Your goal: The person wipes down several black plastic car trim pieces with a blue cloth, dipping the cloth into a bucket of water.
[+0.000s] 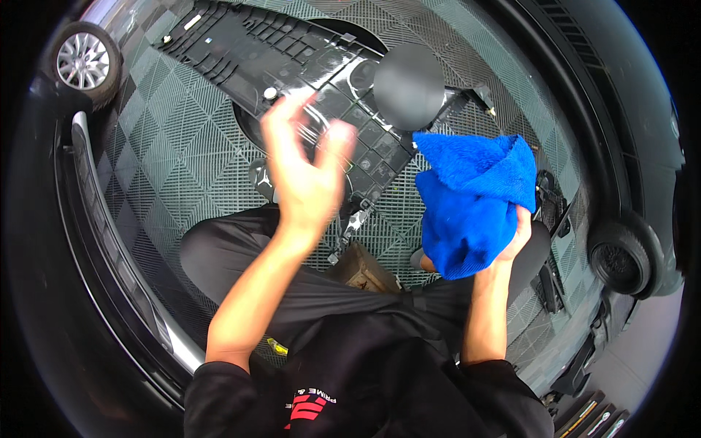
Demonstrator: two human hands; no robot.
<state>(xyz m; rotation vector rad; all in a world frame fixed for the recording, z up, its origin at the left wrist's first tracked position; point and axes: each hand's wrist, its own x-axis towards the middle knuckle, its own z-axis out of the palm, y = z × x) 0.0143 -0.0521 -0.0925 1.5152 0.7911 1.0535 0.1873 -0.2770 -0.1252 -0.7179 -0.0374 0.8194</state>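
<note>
My right hand (517,235) grips a bunched blue microfibre cloth (475,201) above my right knee; the cloth hides most of its fingers. Somewhat smeared by motion, my left hand (307,164) is raised with thumb and fingers apart and nothing between them. It hovers over the near edge of a large black plastic trim panel (244,55). That panel lies on the floor in front of me, ribbed and gridded side up. A white round clip (270,93) sits on it beside my left fingertips. A smooth dark grey round patch covers part of its right side.
I sit on grey interlocking floor tiles (186,146), legs folded. A dark car body with a bright sill strip (157,314) runs along my left; a dark vehicle (613,109) flanks my right. A worn box (365,270) stands between my legs. Black parts (551,285) lie by my right knee.
</note>
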